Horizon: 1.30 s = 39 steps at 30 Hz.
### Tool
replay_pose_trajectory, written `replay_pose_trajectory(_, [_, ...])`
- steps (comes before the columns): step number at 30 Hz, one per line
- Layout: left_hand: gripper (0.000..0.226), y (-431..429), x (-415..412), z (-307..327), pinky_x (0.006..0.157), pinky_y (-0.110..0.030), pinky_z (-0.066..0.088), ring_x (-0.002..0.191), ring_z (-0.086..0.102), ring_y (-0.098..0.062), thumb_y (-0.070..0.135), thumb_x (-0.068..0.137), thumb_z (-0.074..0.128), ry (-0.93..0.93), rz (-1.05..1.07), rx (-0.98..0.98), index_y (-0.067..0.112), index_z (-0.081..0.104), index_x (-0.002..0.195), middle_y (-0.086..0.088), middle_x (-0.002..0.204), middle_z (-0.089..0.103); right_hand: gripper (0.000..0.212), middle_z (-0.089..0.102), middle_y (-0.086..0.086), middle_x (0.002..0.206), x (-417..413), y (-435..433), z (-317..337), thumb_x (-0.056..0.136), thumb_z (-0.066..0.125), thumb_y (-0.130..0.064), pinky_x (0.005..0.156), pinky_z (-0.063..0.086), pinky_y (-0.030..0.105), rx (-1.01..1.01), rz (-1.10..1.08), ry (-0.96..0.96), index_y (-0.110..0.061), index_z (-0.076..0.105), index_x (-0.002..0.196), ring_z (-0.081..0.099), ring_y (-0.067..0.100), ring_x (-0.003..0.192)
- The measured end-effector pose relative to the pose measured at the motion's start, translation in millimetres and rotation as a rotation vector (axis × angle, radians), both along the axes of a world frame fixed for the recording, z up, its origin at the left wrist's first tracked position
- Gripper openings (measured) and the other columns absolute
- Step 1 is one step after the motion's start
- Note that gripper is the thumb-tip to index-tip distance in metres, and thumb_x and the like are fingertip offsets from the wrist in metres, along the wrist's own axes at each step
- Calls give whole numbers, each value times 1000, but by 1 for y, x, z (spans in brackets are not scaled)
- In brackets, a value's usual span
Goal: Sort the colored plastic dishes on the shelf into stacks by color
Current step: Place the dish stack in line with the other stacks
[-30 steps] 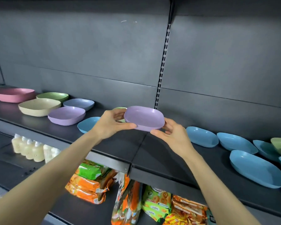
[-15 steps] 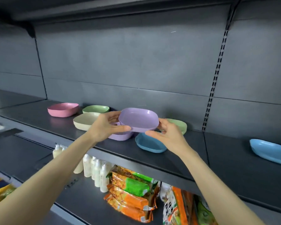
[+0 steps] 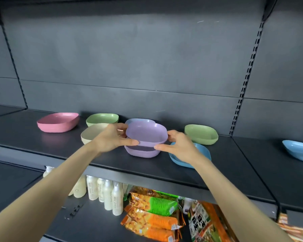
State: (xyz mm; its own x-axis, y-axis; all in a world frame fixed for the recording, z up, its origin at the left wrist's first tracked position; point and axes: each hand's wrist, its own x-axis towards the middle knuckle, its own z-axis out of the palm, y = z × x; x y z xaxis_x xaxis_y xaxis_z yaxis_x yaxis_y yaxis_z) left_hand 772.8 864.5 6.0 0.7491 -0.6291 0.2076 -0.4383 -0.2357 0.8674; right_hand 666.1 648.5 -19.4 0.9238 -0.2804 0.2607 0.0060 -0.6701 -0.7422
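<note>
Over the dark shelf, you hold a purple dish right above a second purple dish standing on it.
Your left hand and right hand each pinch its rim, thumbs in front, the other fingers mostly hidden. A dark gap shows between the two dishes in front; the back is hidden. Your left hand covers part of a cream dish, your right part of a blue dish. The right edge cuts off another blue dish.
</note>
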Motion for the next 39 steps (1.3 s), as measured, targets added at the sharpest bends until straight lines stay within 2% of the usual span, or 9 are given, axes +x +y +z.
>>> replay_pose_trajectory(6, [36,-5,20,-7,83,-18,54,85,68,-8,2,69,82,3,-60,77,23,60,89,9,91,71,57,63,0,106,14,-1,-4,69,77,-52,88,47,37,-168,-60,82,-13,64,109,56,23,101])
replay_pose_trajectory(10, [32,-8,28,-8,74,-12,52,76,66,3,4,70,81,-39,-93,119,22,62,87,12,87,70,64,56,13,126,17,0,-5,72,75,-51,97,40,42,-270,-108,96,-2,60,112,49,31,117])
replay_pose_trajectory(15, [42,-6,40,-8,90,-28,46,100,61,-23,30,72,82,-191,-83,283,10,67,106,-6,105,70,66,55,9,125,23,3,-7,72,73,-55,92,32,37,-334,-158,131,-5,60,113,47,28,119])
replay_pose_trajectory(20, [77,-4,60,-14,96,-38,44,101,59,-22,76,50,63,-327,-103,421,23,66,106,1,102,68,61,57,7,115,27,10,-7,72,71,-58,95,38,39,-358,-174,185,-9,63,108,49,26,114])
replay_pose_trajectory(25, [36,-3,73,-25,91,-37,32,91,49,-14,67,70,65,-493,-147,460,50,55,100,25,83,57,61,58,5,109,24,16,-10,72,68,-63,92,37,38,-386,-195,226,-12,65,105,50,24,107])
replay_pose_trajectory(28, [49,-3,79,-29,89,-37,30,93,47,-16,72,69,59,-554,-148,489,41,59,107,19,81,57,62,57,4,105,24,19,-11,71,66,-66,87,34,37,-415,-227,249,-14,66,104,50,22,103])
replay_pose_trajectory(32, [82,-8,78,-26,93,-35,27,111,48,-20,79,65,55,-575,-121,554,29,51,130,7,106,61,64,58,1,118,21,25,-10,73,66,-63,89,28,34,-411,-250,229,-16,61,116,48,22,115])
replay_pose_trajectory(35, [81,-10,76,-23,102,-37,24,123,43,-23,63,77,63,-558,-114,549,21,40,141,2,116,56,68,59,-3,125,20,29,-12,74,66,-63,103,31,39,-368,-215,223,-21,55,126,49,20,120])
replay_pose_trajectory(39, [82,-11,77,-23,103,-37,20,130,39,-23,66,77,60,-541,-145,579,21,40,142,2,130,56,77,50,1,140,18,33,-10,79,65,-57,112,27,43,-362,-231,244,-15,44,139,42,21,131])
